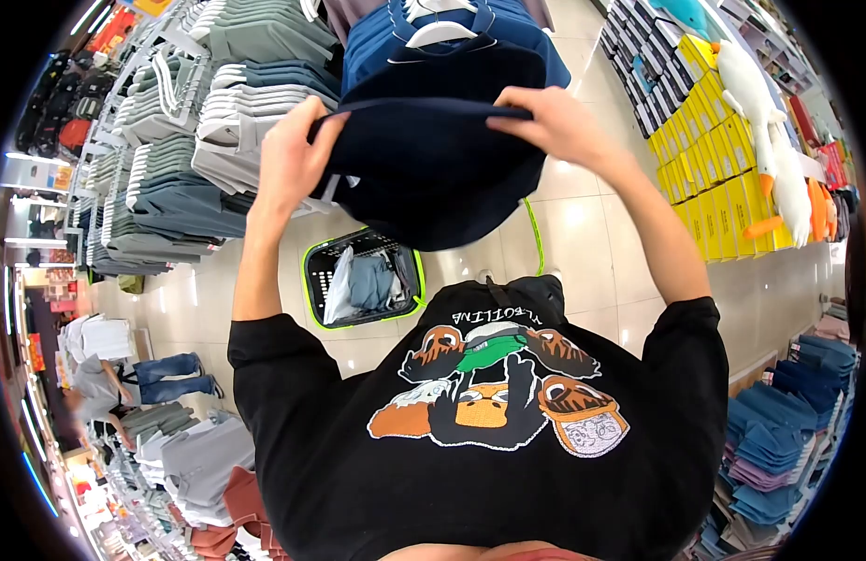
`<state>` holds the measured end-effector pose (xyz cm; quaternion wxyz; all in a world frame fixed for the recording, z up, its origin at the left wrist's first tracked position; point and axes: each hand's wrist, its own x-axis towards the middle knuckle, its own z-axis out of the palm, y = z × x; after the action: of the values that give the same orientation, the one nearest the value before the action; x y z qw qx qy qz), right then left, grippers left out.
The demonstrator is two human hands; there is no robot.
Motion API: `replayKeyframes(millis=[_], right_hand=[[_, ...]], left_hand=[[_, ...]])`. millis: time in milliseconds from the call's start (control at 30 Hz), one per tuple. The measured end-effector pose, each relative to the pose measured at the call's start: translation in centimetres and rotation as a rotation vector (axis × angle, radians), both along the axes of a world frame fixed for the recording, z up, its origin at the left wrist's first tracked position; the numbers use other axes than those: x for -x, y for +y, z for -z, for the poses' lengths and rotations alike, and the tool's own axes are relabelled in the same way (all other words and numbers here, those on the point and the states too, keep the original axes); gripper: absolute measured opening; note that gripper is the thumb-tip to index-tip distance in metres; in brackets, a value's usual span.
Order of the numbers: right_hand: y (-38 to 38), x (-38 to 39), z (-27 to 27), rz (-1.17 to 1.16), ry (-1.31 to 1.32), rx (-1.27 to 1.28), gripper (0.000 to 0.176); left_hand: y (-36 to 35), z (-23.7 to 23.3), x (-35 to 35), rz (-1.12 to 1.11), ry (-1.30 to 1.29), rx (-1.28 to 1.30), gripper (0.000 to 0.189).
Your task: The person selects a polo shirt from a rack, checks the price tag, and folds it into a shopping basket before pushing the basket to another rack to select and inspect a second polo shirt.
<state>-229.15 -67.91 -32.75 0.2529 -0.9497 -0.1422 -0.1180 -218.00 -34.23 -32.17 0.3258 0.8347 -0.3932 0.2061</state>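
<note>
A dark navy shirt [433, 178] is stretched between my two hands at chest height, its lower edge lifted and folded toward me. My left hand [297, 154] pinches the fabric at one end of that edge. At the other end, the thumb and fingers of my right hand [550, 122] close on the same edge. Just beyond the raised cloth, a white hanger [440, 35] shows at the neckline, with blue shirts [369, 56] hanging behind it. A small white tag peeks out near my left wrist.
A black shopping basket [311, 285] with green trim stands on the floor, holding folded grey-blue clothing and clear plastic. Racks of shirts [232, 107] line the left. Yellow boxes [714, 201] and white plush geese [756, 103] are at right. Another person [166, 374] stands far left.
</note>
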Motion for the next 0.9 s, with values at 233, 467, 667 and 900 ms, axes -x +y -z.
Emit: replayKeyframes(millis=[233, 467, 667, 900], right_hand=[[-8.3, -2.0, 0.5, 0.07, -0.152, -0.109, 0.02], [-10.6, -0.3, 0.0, 0.34, 0.011, -0.108, 0.025], [-11.8, 0.3, -0.5, 0.268, 0.068, -0.348, 0.025], [-11.9, 1.0, 1.5, 0.263, 0.095, -0.41, 0.027]], left_hand=[[3.8, -1.0, -3.8, -0.098, -0.053, 0.156, 0.024], [5.7, -0.6, -5.2, -0.068, 0.087, 0.275, 0.036], [5.5, -1.6, -4.2, 0.007, 0.75, 0.696, 0.038], [5.9, 3.0, -5.7, -0.014, 0.393, 0.342, 0.044]])
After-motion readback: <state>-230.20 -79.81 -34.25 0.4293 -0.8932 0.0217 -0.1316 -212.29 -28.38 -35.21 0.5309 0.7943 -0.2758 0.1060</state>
